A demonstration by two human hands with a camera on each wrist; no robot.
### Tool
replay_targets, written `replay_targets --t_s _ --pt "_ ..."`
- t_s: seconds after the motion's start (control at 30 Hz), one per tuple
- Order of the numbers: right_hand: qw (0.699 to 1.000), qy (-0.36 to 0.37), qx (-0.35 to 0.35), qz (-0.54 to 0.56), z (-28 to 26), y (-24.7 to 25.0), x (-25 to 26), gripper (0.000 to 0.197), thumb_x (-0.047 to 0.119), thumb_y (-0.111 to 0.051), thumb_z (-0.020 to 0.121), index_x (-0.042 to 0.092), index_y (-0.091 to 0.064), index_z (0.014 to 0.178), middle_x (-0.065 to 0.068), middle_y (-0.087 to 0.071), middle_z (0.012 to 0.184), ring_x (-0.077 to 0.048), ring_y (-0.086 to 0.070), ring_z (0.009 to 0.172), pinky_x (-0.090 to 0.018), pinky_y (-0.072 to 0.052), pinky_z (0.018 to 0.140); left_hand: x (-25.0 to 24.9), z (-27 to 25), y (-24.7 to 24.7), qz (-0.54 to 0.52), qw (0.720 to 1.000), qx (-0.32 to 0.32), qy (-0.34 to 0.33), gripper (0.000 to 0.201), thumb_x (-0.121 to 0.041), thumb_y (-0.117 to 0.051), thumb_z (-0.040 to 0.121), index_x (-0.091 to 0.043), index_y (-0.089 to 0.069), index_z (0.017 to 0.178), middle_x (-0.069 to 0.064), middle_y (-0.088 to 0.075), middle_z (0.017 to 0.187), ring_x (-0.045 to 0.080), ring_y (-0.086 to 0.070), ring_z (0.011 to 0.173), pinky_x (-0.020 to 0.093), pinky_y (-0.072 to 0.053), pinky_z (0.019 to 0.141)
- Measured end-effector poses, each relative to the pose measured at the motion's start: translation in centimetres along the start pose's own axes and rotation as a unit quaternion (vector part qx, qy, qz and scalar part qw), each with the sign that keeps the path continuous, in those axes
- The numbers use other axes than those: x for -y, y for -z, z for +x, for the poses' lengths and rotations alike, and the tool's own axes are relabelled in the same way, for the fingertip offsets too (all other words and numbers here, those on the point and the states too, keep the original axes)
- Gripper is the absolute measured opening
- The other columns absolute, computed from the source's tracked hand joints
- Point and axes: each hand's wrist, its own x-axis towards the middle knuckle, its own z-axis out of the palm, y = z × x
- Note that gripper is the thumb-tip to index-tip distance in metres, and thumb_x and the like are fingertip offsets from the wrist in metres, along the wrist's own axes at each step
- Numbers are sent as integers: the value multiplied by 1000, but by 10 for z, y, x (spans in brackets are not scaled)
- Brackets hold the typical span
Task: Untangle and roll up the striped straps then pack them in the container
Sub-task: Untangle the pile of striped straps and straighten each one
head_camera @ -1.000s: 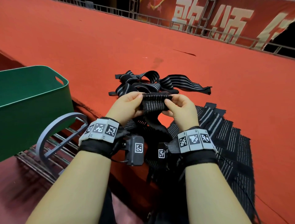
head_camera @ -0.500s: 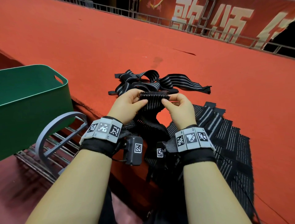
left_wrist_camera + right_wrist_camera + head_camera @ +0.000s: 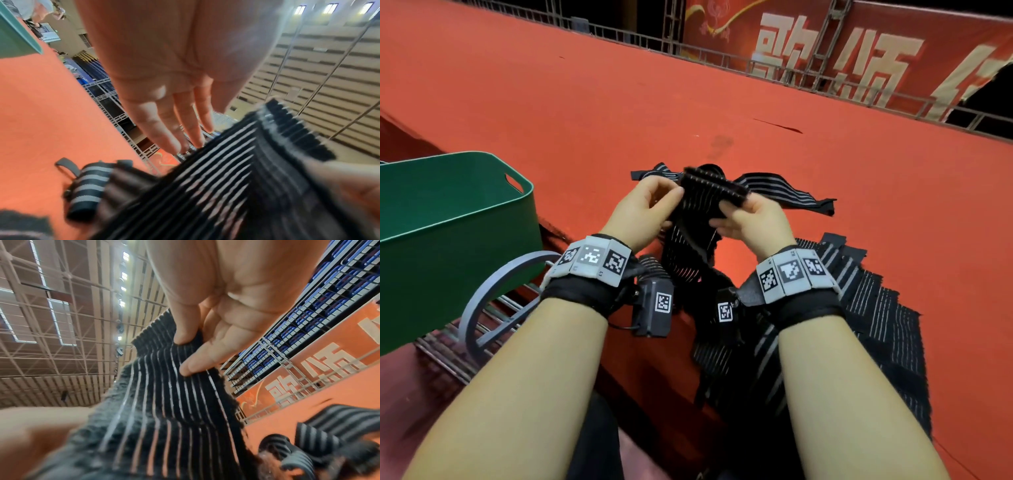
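Both hands hold one black striped strap (image 3: 705, 202) up over the red carpet. My left hand (image 3: 674, 197) holds its left edge, with the fingers (image 3: 185, 142) behind the cloth. My right hand (image 3: 729, 207) pinches the right edge between thumb and forefinger (image 3: 185, 356). The strap's fuzzy end (image 3: 298, 134) points up and the rest hangs down between my wrists. A tangled heap of striped straps (image 3: 784, 190) lies just beyond the hands. The green container (image 3: 448, 240) stands at the left, and its inside is hidden.
Several striped straps (image 3: 876, 308) lie spread flat on the red carpet (image 3: 825, 154) at my right. A grey round frame (image 3: 493, 301) sits on metal bars under the container. A railing and a red banner (image 3: 859, 58) close off the far edge.
Both hands have lifted the strap a little higher and farther from me. Its top end now tilts, with the left side higher.
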Motion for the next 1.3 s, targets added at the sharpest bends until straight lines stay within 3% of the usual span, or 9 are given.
replay_targets --t_s 0.17,0.33,0.43,0.5,0.6,0.77,0.97,1.1,1.3 --pt "996 81 -24 -2 31 11 42 12 4 -48 95 12 -53 102 -5 -61 98 -8 -65 67 -18 -53 66 17 26 18 140 988 34 63 19 -10 -47 94 -19 -54 109 0 -60 111 16 -57 101 34 -51 89" --pt "993 115 16 -37 44 14 65 16 4 -44 97 13 -50 109 -2 -59 102 -9 -62 76 -21 -52 77 28 44 17 260 954 113 97 64 -4 -54 89 -22 -29 145 1 -39 146 29 -58 112 39 -50 91" --pt "993 111 20 -41 51 19 66 11 7 -43 98 13 -50 105 1 -59 92 -11 -60 71 -26 -52 76 27 59 14 319 939 118 49 77 -4 -55 90 -20 -11 150 4 -21 155 24 -34 137 29 -33 104" --pt "994 107 15 -23 55 22 61 11 7 -43 98 14 -51 98 1 -58 87 -13 -58 67 -30 -52 77 23 71 10 326 937 126 18 75 -3 -56 89 -18 -15 150 2 -26 153 18 -34 136 19 -31 100" --pt "994 108 2 -3 60 27 53 19 6 -42 98 20 -53 90 2 -57 83 -11 -54 63 -33 -51 78 22 81 -1 321 930 177 15 41 -5 -58 89 -11 -52 129 5 -59 125 10 -52 98 9 -33 71" --pt "993 95 -71 -12 71 40 44 20 8 -43 98 23 -52 88 3 -58 79 -10 -53 58 -40 -50 82 51 90 7 339 925 117 125 13 -12 -57 89 -4 -64 97 16 -68 82 27 -64 79 29 -49 77" --pt "988 76 -128 42 73 53 41 16 11 -46 97 20 -53 86 2 -58 82 -6 -56 51 -31 -54 72 71 85 43 457 854 62 240 21 -11 -56 87 2 -62 103 22 -66 105 37 -61 95 34 -43 74" --pt "994 70 -80 -29 65 39 41 8 10 -52 95 15 -58 97 3 -61 81 -5 -58 55 -21 -50 59 58 82 36 373 903 21 213 43 -26 -55 90 -6 -51 128 20 -53 131 36 -54 115 36 -43 96" --pt "987 102 -73 -104 48 25 60 11 16 -54 94 25 -61 91 4 -65 78 -3 -59 53 -13 -37 42 -13 70 7 100 981 128 101 48 -40 -22 101 -11 -58 112 12 -62 116 23 -57 105 37 -42 96"
